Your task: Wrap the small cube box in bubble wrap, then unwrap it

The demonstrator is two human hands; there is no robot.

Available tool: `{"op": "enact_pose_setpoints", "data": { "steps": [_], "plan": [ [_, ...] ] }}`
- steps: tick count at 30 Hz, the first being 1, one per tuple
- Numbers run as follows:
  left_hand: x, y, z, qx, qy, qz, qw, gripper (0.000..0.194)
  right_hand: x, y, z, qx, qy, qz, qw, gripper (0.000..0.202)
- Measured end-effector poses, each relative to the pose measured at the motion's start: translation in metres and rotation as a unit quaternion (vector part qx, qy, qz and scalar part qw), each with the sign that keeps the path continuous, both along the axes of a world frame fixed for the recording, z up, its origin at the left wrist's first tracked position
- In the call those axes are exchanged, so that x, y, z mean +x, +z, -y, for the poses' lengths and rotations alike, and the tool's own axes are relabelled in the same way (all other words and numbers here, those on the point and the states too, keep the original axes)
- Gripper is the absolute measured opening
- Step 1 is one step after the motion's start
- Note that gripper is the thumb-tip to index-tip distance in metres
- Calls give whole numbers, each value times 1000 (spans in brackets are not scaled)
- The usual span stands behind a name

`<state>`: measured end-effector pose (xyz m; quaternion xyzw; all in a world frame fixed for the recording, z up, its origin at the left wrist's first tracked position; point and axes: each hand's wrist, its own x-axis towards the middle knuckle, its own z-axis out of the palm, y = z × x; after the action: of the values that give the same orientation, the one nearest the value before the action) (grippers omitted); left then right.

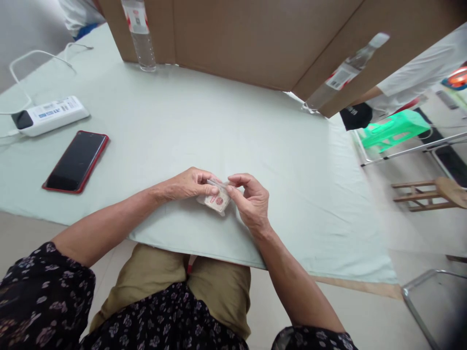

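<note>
Close to the table's front edge, a small clear plastic bag holds something flat and cream-coloured with reddish print; I cannot make out what it is. My left hand grips the bag from the left, its thumb on top. On the other side, my right hand pinches the bag's upper right edge between thumb and forefinger. Both hands are closed on the same bag, just above the cloth. Fingers cover part of the bag's upper edge.
A pale green cloth covers the table. Left are a phone in a red case and a white device with cables. A cardboard panel stands behind, with plastic bottles. Right are a green basket and a wooden stool.
</note>
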<state>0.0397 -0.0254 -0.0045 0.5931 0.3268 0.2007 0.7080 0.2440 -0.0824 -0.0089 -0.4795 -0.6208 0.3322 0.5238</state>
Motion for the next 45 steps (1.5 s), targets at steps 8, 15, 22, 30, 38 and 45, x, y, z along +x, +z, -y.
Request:
{"op": "enact_pose_setpoints", "data": {
  "steps": [8, 15, 22, 30, 38, 45],
  "plan": [
    [0, 2, 0, 38, 40, -26, 998, 44, -3, 5, 5, 100, 15, 157, 982, 11],
    [2, 3, 1, 11, 56, -3, 998, 46, 0, 2, 4, 248, 30, 323, 913, 19],
    [-1, 1, -2, -68, 117, 51, 989, 51, 0, -6, 10, 247, 65, 383, 888, 30],
    [1, 3, 0, -55, 96, 42, 993, 55, 6, -6, 5, 261, 2, 304, 916, 43],
    [1, 7, 2, 7, 129, 16, 991, 58, 2, -18, -1, 140, 42, 264, 953, 72],
    [5, 2, 4, 37, 139, 19, 989, 62, -1, -21, 1, 170, 28, 280, 944, 63]
  ]
}}
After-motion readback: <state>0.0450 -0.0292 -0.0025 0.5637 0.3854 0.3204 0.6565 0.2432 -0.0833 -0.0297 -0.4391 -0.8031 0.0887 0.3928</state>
